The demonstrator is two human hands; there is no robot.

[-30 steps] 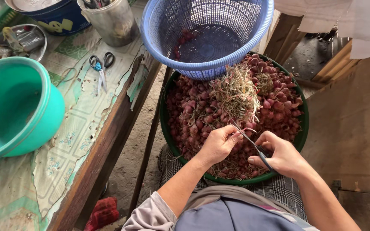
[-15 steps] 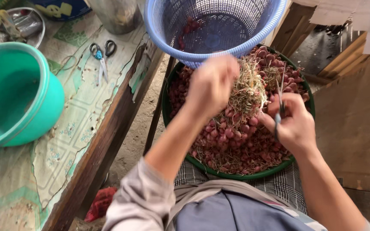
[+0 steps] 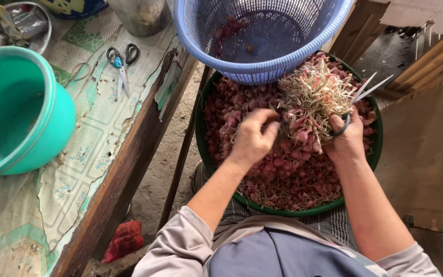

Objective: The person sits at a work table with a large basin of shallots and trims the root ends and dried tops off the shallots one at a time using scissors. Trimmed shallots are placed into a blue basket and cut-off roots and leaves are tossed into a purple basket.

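A wide green basin (image 3: 199, 134) on my lap is heaped with small red shallots (image 3: 283, 174). My right hand (image 3: 345, 141) grips a pair of scissors (image 3: 364, 92) with blades pointing up and right, and also holds a bunch of shallots with pale dry roots (image 3: 314, 100). My left hand (image 3: 252, 137) is closed on shallots at the lower left of that bunch. A blue perforated basket (image 3: 262, 66) rests on the basin's far rim and holds a few shallots.
A wooden table with a worn patterned cloth (image 3: 98, 138) stands to the left. On it sit a teal plastic bucket (image 3: 21, 110), black-handled scissors (image 3: 121, 61), a metal dish (image 3: 16, 23) and a metal can (image 3: 139, 15). A red rag (image 3: 124, 240) lies on the dirt floor.
My left hand dropped back from the blue basket down to the bunch. My right hand raised the bunch and scissors toward the basin's right side.
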